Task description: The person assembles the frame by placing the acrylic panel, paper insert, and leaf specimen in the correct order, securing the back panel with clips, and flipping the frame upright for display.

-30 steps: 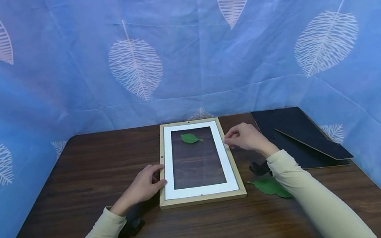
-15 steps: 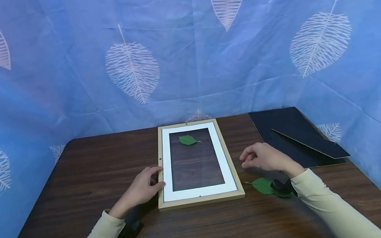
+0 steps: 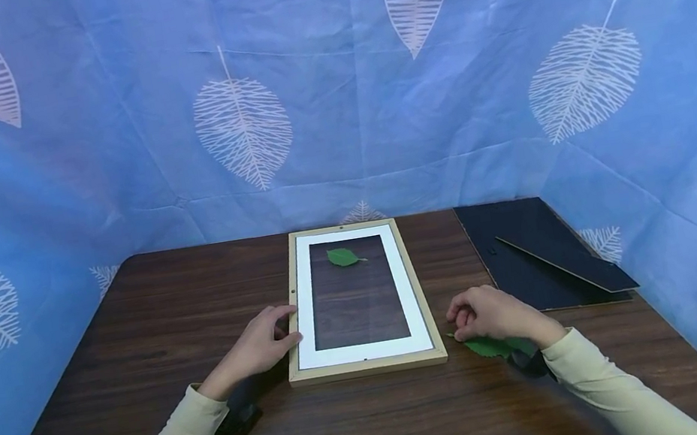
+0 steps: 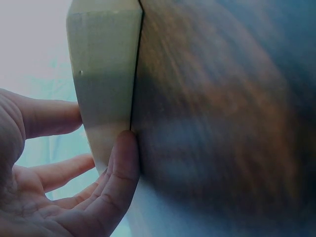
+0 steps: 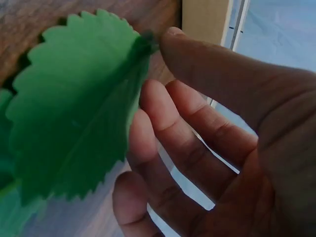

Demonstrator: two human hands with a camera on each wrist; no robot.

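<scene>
1. The pale wooden rectangular picture frame [image 3: 368, 368] lies flat on the dark brown wood-grain counter [image 3: 355, 429]; within its rails sit a white rectangular border [image 3: 366, 351] and a see-through pane [image 3: 358, 300].
2. At the frame's left rail, the left hand [image 3: 264, 345] rests its fingers and thumb against the wood, not wrapped around it.
3. Just beside the frame's near right corner, the right hand [image 3: 490, 313] has loosely curled fingers over the large green saw-edged leaf [image 5: 84, 98]. Its thumb tip is at the stalk; thumb and fingers stand apart, with no pinch showing.
4. That leaf lies right of the frame, its stalk end towards it. It should be feather-light, limp and easily creased or torn; the stalk looks the safest hold, between thumb and one finger.
5. Inside the frame, the small green leaf [image 3: 343, 257] lies near the pane's far end, stalk pointing right. It probably slides at a light touch, so the stalk suits it too.
6. The frame looks stiff and fairly light; hold it by the rails, as the pane may be fragile and smudge.
7. Further right of the frame lies a flat black board [image 3: 500, 224] with a tilted black flap [image 3: 568, 262].
</scene>
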